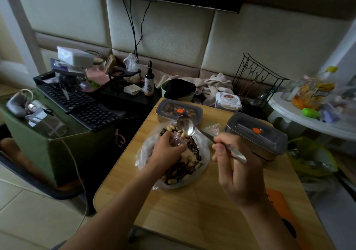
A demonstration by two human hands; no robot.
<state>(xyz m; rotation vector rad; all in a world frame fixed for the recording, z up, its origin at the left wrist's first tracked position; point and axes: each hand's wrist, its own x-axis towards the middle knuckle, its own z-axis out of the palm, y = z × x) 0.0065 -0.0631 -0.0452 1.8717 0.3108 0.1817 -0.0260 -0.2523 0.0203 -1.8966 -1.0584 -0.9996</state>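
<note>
Just beyond the left hand (167, 149) gripping a clear cup (177, 141), the right hand (237, 168) pinched a spoon (186, 125), probably best kept level.

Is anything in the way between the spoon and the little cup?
Nothing visible is. The right hand holds the spoon with its bowl close to the little clear cup, which the left hand grips over the bag of nuts and seeds. Only air lies between them.

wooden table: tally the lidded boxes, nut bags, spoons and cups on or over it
boxes: 2
nut bag: 1
spoon: 1
cup: 1
total: 5
</note>
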